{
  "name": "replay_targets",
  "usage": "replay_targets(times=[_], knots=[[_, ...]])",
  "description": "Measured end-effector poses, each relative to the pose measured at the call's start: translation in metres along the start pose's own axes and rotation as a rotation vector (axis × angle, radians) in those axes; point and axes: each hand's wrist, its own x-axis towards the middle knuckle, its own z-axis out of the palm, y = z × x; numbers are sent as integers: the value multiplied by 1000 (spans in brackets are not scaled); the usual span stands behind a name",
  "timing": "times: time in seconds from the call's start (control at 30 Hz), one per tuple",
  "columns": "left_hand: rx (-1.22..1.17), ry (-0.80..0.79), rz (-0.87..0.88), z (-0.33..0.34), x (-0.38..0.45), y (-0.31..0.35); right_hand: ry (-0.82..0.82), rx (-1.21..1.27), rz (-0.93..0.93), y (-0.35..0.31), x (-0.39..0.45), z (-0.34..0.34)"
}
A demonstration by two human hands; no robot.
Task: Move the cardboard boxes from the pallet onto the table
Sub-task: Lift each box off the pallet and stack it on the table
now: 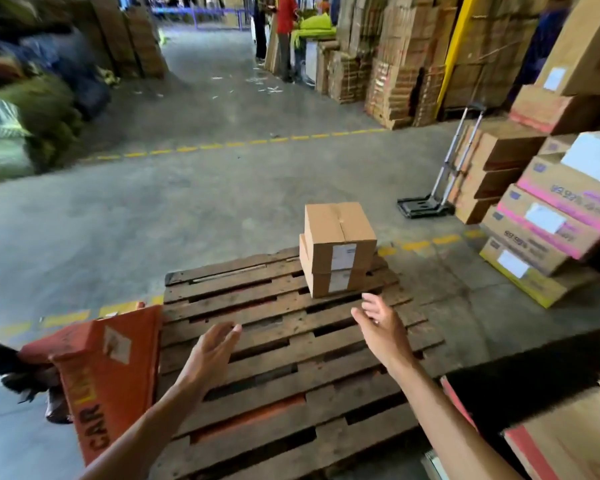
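Concrete warehouse floor under a wooden pallet (257, 341). My left hand (210, 355) and right hand (383, 329) hover above its slats, each grip loose, fingers spread, holding nothing. Beyond them two cardboard boxes (338, 249) sit stacked at the pallet's far right corner.

Two stacked cardboard boxes (338, 249) matt brown with white paper labels, on a rough, weathered wooden pallet (291, 358); orange painted-metal pallet jack (111, 372) scuffed; folding hand truck (440, 188) bare metal; concrete floor (187, 188) dull, smooth
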Motion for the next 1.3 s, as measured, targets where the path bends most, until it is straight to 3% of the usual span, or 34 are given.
replay_targets(times=[0.33, 0.5, 0.63, 0.73, 0.8, 0.93, 1.1, 1.3], knots=[[24, 0, -10, 55, 194, 59, 84, 160, 200, -13, 210, 22], [66, -108, -102, 108, 339, 57, 96, 59, 337, 26, 345, 19], [97, -291, -233, 163, 484, 44, 150, -25, 427, 71, 478, 12], [74, -328, -372, 206, 565, 35, 163, -114, 494, 104, 557, 14], [149, -309, -373, 234, 611, 21, 165, -183, 523, 129, 600, 16], [-52, -331, -504, 277, 670, -14, 138, -257, 610, 167, 647, 17], [-206, -348, -565, 302, 680, -26, 62, -117, 747, 180, 664, 27], [-302, -234, -541, 260, 666, 16, 253, -21, 533, 127, 634, 23]])
